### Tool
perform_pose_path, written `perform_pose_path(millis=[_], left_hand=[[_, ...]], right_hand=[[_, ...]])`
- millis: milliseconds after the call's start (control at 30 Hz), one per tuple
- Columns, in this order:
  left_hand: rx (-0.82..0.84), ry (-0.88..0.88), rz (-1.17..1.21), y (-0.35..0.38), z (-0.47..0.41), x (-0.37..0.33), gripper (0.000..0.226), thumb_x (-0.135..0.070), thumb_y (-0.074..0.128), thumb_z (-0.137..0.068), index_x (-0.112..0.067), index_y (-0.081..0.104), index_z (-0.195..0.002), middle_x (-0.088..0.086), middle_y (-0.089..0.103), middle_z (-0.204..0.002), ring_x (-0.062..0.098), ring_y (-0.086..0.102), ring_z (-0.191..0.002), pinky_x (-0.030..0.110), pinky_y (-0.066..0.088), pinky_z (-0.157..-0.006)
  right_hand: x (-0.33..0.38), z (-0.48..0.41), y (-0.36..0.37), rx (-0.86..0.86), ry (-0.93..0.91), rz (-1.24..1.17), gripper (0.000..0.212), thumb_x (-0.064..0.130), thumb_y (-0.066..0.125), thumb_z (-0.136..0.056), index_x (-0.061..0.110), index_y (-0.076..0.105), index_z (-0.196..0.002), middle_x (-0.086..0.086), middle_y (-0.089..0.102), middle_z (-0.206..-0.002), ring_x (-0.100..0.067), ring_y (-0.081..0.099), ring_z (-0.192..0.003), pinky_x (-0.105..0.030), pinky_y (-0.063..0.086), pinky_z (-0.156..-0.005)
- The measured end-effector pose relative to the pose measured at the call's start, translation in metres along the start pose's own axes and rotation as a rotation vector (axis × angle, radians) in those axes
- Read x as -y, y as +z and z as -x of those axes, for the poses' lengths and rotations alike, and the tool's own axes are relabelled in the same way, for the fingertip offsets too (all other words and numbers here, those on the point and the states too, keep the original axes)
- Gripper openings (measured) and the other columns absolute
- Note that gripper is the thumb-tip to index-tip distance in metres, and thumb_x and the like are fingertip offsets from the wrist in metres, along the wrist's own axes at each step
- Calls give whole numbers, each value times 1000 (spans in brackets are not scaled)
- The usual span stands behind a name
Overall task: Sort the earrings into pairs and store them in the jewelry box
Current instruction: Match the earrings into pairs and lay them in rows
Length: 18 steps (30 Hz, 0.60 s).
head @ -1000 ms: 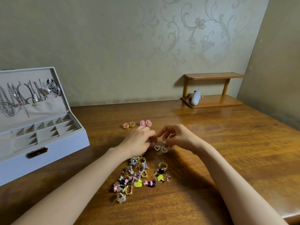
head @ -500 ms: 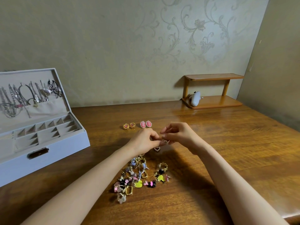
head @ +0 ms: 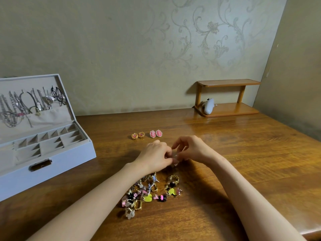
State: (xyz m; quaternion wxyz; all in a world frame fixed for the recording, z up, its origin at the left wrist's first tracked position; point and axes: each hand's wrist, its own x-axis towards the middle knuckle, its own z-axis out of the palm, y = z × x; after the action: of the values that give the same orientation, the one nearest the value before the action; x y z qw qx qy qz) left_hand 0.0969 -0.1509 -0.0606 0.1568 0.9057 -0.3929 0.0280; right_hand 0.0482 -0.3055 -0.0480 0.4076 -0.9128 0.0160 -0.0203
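Now left hand (head: 154, 155) and right hand (head: 192, 150) pinch one tiny earring (head: 175, 164) mid-frame, above the pile (head: 149, 192); jewelry box (head: 52, 164) open at left. One slip, and it could tumble back among them.

1. Left hand (head: 154, 156) — knuckles up, fingers curled, tips pinching a small earring (head: 175, 164).
2. Right hand (head: 193, 150) — fingers arched, tips meeting the left's on it.
3. Bare forearms converge from below.
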Motion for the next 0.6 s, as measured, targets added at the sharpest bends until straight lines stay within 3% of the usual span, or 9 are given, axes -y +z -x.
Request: perform_pose_path(millis=[233,333,467,533,600], left_hand=[[-158,33,6,-8,7,10,10,-34,62,-86,-25,59,-84,-10,51,-88,9,41,-90,23,32,-79],[-148,27,-27,-12,11,19,6,-32,61,-87,-27,63,-89,-11,49,-89,7,37,-90,27,36,-87],[-89,77,-61,-12,18,22,19,-30,55,-91,-30,64,-108,-11,45,-95,6,34,-94,25,30,-93],[-82,110,-60,-13,24,23,26,-30,52,-93,-30,60,-118,-11,46,-99,6,34,-97,25,29,-96],[-65,131,-59,-15,28,23,31,-34,49,-94,-31,56,-124,-11,46,-104,4,33,-100,25,28,-97]], right_hand=[[-5,-5,11,-126,-37,103,24,6,75,-73,19,64,-90,6,61,-78,-4,55,-67,-13,43,-58],[-5,-5,11,-160,-47,124,19,8,74,-75,16,67,-91,5,62,-80,-5,56,-69,-14,45,-59],[-3,-4,3,-278,-100,182,8,10,69,-79,16,71,-83,1,66,-79,-11,59,-72,-24,51,-68],[1,-3,-2,-239,-93,260,9,9,67,-81,17,72,-82,-3,69,-82,-14,62,-74,-31,55,-74],[4,2,-6,-172,-100,343,13,8,65,-83,17,74,-85,-3,71,-86,-13,64,-76,-29,55,-76]])
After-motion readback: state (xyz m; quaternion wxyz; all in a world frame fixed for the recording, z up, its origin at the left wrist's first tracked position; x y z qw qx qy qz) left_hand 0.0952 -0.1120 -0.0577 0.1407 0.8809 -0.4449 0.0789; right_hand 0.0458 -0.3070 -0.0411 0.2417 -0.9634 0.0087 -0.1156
